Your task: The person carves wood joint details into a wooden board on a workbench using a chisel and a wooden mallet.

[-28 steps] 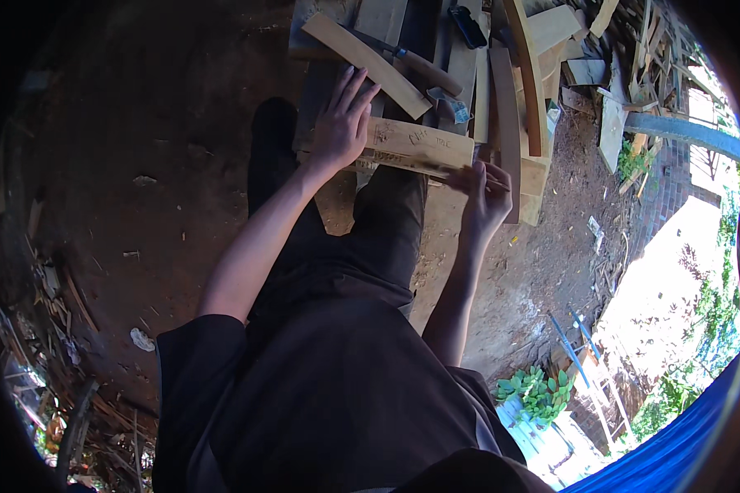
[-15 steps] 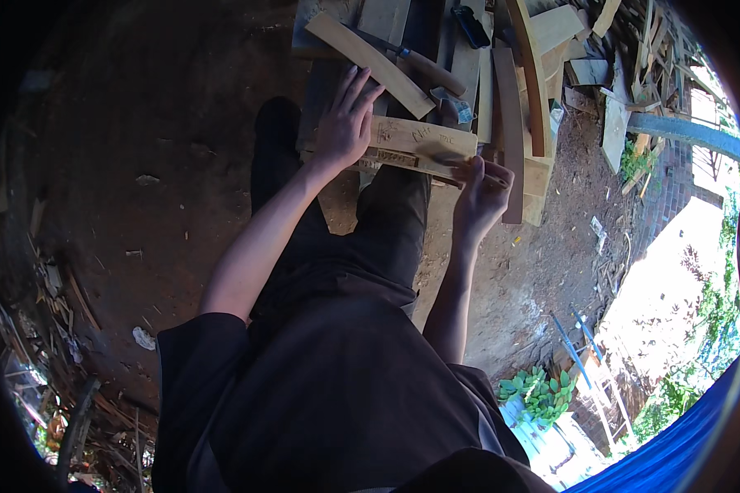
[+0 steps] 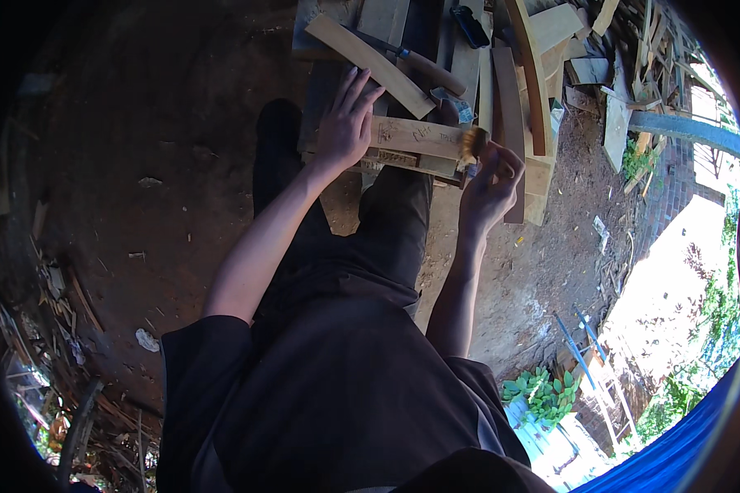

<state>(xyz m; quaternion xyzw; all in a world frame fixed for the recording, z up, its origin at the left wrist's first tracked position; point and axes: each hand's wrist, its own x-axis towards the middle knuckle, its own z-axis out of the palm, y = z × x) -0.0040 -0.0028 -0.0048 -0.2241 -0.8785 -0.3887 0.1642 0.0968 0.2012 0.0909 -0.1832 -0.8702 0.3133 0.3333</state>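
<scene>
A curved wooden piece [image 3: 419, 137] with dark pencil-like marks lies crosswise before me on the workbench. My left hand [image 3: 344, 130] rests at its left end, fingers stretched out and apart. Those fingertips reach a second curved wooden piece [image 3: 386, 74], which lies slantwise farther off. In my right hand [image 3: 493, 187] is a brush [image 3: 474, 144] with tan bristles, its handle mostly hidden by my closed fingers. The bristles are at the right end of the marked piece. Beyond it lies a wooden-handled tool [image 3: 434, 72], its dark blade partly covered by the slanted piece.
Dark curved wooden strips [image 3: 511, 135] stand along the bench's right side. A black object [image 3: 471, 27] and a small clear plastic packet [image 3: 460, 110] lie farther back. Scrap wood is heaped at the far right, beside a blue-grey bar [image 3: 686, 131]. Offcuts litter the ground at left.
The brush has moved up and rightward to the wooden piece's right end, and its bristles now show clearly instead of blurred. My left hand has stayed in place.
</scene>
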